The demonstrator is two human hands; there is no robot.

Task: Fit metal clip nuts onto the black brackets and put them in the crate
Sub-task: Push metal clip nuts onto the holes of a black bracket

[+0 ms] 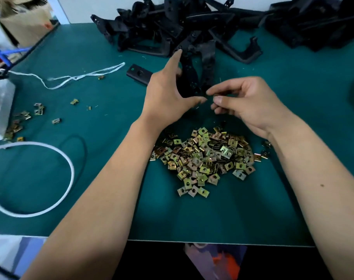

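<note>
We note one cardboard box (24, 23) at the far left edge, open at the top; its contents are too blurred for us to tell. The crate is outside our view.

On the green table mat (232, 209) we record one large heap of metal clip nuts (204, 156), brass-coloured, far too many to count, lying between our two forearms. A second, scattered group of loose clip nuts (26, 116) lies at the left, roughly a dozen. One big pile of black brackets (172, 27) sits along the far edge, with a second dark pile (317, 21) at the far right; one separate flat black piece (138, 74) lies just left of our left hand.

Our left hand (168, 93) grips one black bracket (189, 77), thumb under it and fingers behind. Our right hand (244, 104) has curled fingers, thumb and forefinger pinching a small item at the bracket's near end; we cannot tell what it is.

One white cord loop (51, 154) and one white string (77, 77) lie at the left.
</note>
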